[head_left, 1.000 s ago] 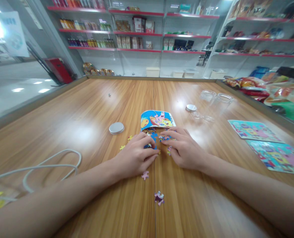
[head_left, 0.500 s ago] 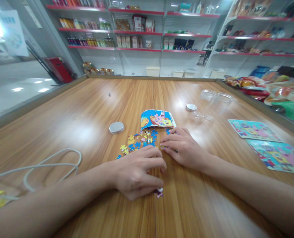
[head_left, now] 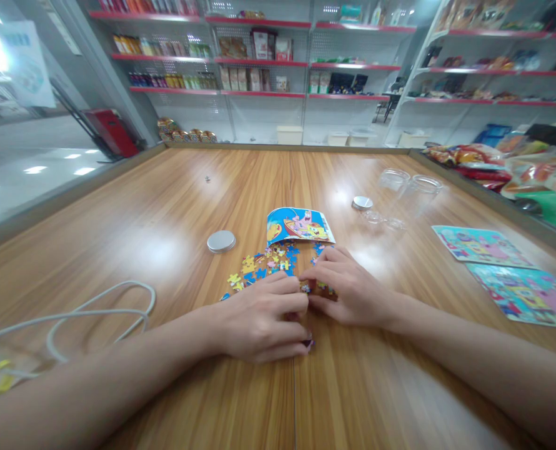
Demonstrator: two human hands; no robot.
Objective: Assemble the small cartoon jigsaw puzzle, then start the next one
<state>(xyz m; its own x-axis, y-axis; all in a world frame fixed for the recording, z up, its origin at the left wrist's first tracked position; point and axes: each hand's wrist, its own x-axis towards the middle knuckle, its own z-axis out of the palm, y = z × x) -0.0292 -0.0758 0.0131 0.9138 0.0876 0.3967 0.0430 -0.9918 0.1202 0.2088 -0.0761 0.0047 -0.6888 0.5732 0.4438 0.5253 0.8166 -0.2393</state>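
Observation:
My left hand (head_left: 263, 322) is closed with bent fingers low over the wood, and a small purple jigsaw piece (head_left: 309, 342) shows at its fingertips. My right hand (head_left: 348, 286) faces it, fingers curled and thumb below, around a small jigsaw piece (head_left: 305, 288) between the tips. The fingers partly hide both pieces. Beyond the hands spreads a pile of loose yellow, blue and pink jigsaw pieces (head_left: 260, 273). Behind the pile stands a curved picture sheet (head_left: 301, 225) with cartoon characters on blue.
A silver round lid (head_left: 221, 240) lies left of the pile, another lid (head_left: 362, 202) at right. Clear jars (head_left: 418, 190) are farther back. Two cartoon picture cards (head_left: 484, 245) lie at right. A white cable (head_left: 104, 310) loops at left. Bagged goods (head_left: 475, 165) line the right edge.
My left hand has closed further and moved the purple piece slightly away from me and to the right. My right fingers have bent more, drawing in around a small piece.

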